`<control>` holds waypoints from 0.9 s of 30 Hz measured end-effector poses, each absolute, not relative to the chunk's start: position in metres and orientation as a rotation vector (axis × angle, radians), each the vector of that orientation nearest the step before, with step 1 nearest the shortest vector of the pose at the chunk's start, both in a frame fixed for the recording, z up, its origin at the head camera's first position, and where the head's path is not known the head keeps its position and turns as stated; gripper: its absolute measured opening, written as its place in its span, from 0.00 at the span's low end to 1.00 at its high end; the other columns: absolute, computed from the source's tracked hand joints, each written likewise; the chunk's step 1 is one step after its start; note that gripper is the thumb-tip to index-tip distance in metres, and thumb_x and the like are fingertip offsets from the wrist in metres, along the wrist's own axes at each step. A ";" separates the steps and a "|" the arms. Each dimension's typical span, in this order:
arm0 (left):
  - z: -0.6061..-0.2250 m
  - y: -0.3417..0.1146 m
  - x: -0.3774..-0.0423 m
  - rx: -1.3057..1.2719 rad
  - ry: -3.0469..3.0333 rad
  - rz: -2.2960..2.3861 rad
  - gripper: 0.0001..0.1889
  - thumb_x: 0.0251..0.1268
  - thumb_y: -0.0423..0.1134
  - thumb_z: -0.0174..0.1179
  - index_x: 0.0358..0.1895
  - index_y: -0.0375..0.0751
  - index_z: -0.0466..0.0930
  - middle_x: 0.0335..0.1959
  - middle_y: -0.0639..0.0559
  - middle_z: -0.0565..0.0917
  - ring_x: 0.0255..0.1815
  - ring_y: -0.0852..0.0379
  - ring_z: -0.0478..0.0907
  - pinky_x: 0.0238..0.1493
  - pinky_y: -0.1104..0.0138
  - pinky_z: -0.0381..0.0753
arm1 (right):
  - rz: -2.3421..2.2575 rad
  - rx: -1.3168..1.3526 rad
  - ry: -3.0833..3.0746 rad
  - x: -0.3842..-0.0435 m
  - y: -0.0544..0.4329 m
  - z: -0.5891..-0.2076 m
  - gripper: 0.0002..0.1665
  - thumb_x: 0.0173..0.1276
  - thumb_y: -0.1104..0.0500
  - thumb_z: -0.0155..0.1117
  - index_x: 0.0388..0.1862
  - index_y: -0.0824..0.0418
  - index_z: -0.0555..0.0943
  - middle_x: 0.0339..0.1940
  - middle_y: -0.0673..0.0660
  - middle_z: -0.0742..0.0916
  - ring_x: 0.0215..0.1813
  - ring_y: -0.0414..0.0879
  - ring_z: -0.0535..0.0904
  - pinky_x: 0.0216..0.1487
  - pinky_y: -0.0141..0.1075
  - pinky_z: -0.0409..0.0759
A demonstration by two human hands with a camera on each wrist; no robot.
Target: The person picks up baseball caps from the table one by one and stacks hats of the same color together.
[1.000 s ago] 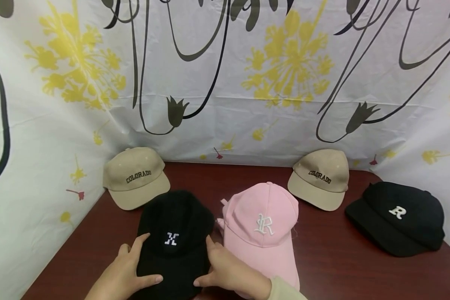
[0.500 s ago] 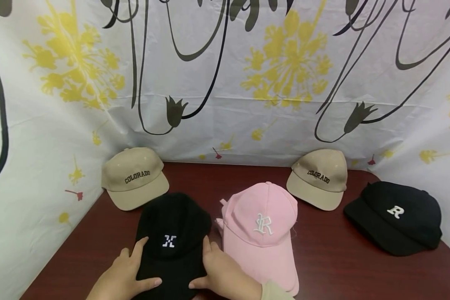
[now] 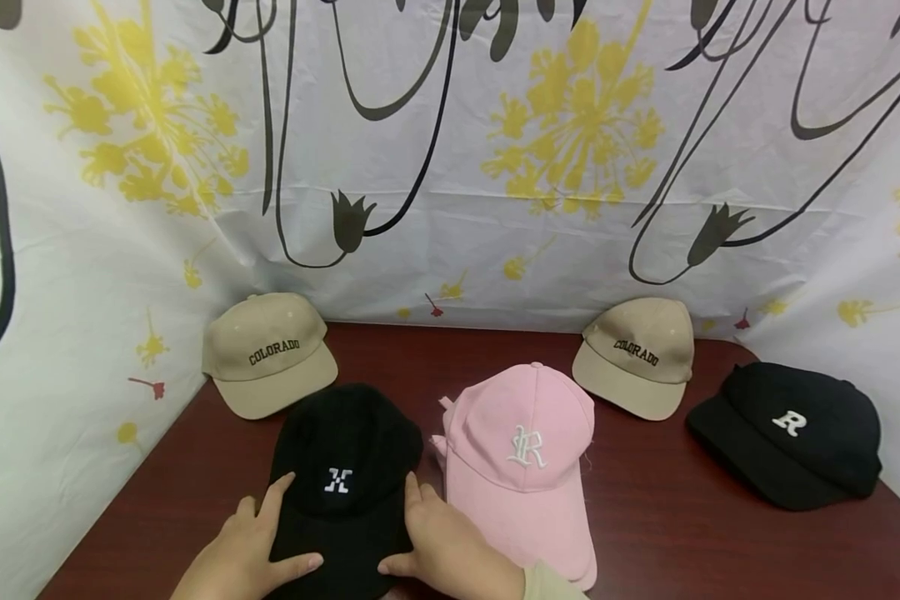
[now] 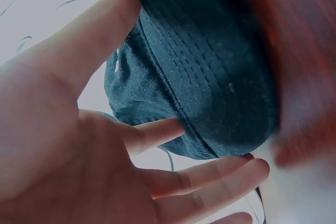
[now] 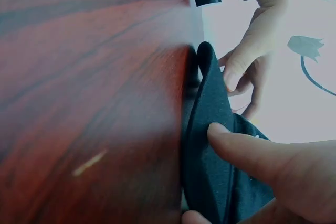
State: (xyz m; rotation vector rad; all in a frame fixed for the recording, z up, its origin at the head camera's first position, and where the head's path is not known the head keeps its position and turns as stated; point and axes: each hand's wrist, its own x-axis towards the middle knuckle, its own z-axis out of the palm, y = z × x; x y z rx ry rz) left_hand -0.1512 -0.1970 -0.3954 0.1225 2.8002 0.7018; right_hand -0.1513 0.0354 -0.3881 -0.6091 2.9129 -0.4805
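Touches the black cap (image 3: 345, 442) from both sides, at the near left part of the dark red table (image 3: 660, 533), just beside the pink cap (image 3: 521, 467). With left hand (image 3: 240, 546), rests a thumb on the brim (image 3: 352, 550) and extends straight, spread fingers (image 4: 157, 132) along the side. With right hand (image 3: 450, 542), likewise rests a thumb there; impossible to judge gripping from touching, given partly hidden fingers. Behind, two tan caps (image 3: 273, 358); well to the right, a black R cap (image 3: 810, 450).

Beige curved-brim cap (image 3: 270, 358), left; second beige cap (image 3: 635, 358), right: black "COLORADO". Pink curved-brim cap (image 3: 521, 475), centre: white "R". Black rounded cap (image 3: 798, 442), far right: white "R". Black cloth cap (image 3: 345, 493), lower left: white X-like sign.
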 end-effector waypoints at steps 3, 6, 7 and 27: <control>-0.395 -0.196 -0.150 0.118 2.813 0.679 0.55 0.38 0.63 0.67 0.67 0.34 0.54 0.35 0.39 0.67 0.33 0.44 0.71 0.24 0.54 0.71 | -0.488 -0.625 2.913 -0.150 0.038 -0.386 0.55 0.47 0.42 0.73 0.63 0.76 0.63 0.53 0.67 0.77 0.51 0.51 0.76 0.48 0.38 0.75; -0.394 -0.196 -0.149 0.148 2.864 0.626 0.55 0.38 0.65 0.67 0.66 0.33 0.55 0.38 0.39 0.68 0.34 0.44 0.71 0.24 0.55 0.71 | -0.481 -0.676 2.931 -0.150 0.042 -0.383 0.50 0.50 0.42 0.71 0.61 0.75 0.66 0.50 0.66 0.79 0.49 0.50 0.77 0.46 0.37 0.76; -0.393 -0.195 -0.149 0.163 2.891 0.606 0.55 0.37 0.65 0.66 0.66 0.33 0.56 0.39 0.38 0.68 0.35 0.44 0.71 0.25 0.54 0.72 | -0.487 -0.690 2.935 -0.150 0.043 -0.382 0.49 0.51 0.42 0.70 0.60 0.75 0.67 0.50 0.66 0.79 0.48 0.50 0.78 0.46 0.37 0.76; -0.352 -0.163 -0.153 0.514 3.381 0.691 0.43 0.44 0.53 0.70 0.62 0.35 0.63 0.48 0.34 0.69 0.43 0.39 0.71 0.31 0.53 0.76 | -0.952 -0.805 2.894 -0.147 0.074 -0.345 0.38 0.61 0.46 0.62 0.60 0.72 0.69 0.57 0.63 0.77 0.57 0.49 0.73 0.52 0.42 0.73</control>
